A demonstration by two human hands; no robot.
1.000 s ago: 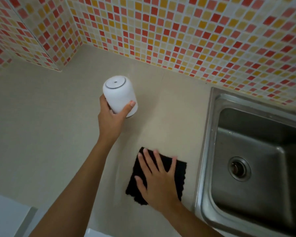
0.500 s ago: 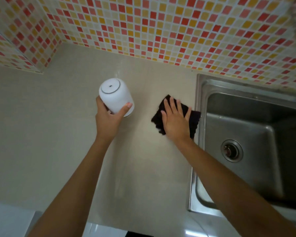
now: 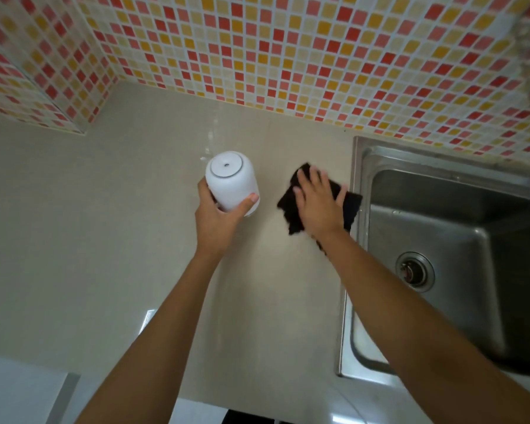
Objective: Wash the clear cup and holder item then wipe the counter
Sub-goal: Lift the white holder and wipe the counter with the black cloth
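Note:
My left hand (image 3: 216,217) grips a white rounded cup-like item (image 3: 230,179), holding it just above the beige counter (image 3: 74,240). Its flat top with a small hole faces the camera. My right hand (image 3: 317,203) presses flat, fingers straight, on a black cloth (image 3: 351,206) that lies on the counter right beside the sink's left rim. Part of the cloth is hidden under the hand and forearm.
A stainless steel sink (image 3: 459,228) with a round drain (image 3: 414,271) fills the right side. A mosaic tile wall (image 3: 288,50) in red, orange and cream borders the counter at the back and left. The counter's front edge runs along the bottom.
My right hand has slid the black cloth from the near counter up toward the back, beside the sink rim. My left hand keeps holding the white item in about the same place.

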